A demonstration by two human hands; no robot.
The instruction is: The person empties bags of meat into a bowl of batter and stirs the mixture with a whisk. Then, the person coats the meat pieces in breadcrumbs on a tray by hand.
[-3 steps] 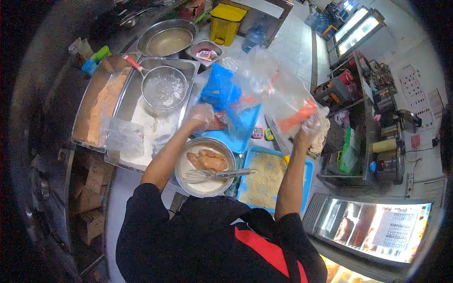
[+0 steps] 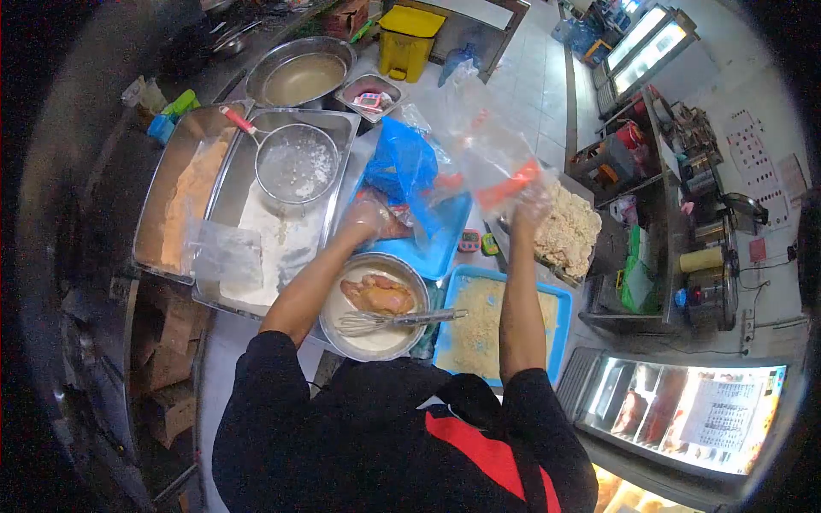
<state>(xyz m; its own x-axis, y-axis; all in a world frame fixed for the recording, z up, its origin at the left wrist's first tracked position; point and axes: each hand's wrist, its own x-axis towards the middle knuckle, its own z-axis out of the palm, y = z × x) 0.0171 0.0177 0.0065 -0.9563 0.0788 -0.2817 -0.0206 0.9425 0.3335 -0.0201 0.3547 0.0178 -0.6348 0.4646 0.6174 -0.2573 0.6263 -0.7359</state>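
My left hand point(image 2: 368, 214), in a clear glove, is at the left end of the blue tray point(image 2: 436, 252), beside raw meat point(image 2: 395, 224) and a blue plastic bag point(image 2: 400, 162); its fingers are hidden in plastic and blur. My right hand point(image 2: 532, 203), also gloved, is closed on a clear plastic bag with red print point(image 2: 487, 150), raised over the tray's right side. Nearer me, a metal bowl point(image 2: 332, 329) holds pale batter, a piece of raw meat point(image 2: 376, 293) and a whisk point(image 2: 402, 318).
At left, a steel pan of white flour point(image 2: 274, 248) carries a sieve point(image 2: 297, 162), beside a pan of orange powder point(image 2: 190, 192). A crumb tray point(image 2: 562, 342) lies near right, below a pan of coated pieces point(image 2: 569, 227). Two timers point(image 2: 469, 240) sit between.
My right hand has moved left with the clear bag, uncovering more of the coated pieces. My left hand has shifted slightly at the meat.
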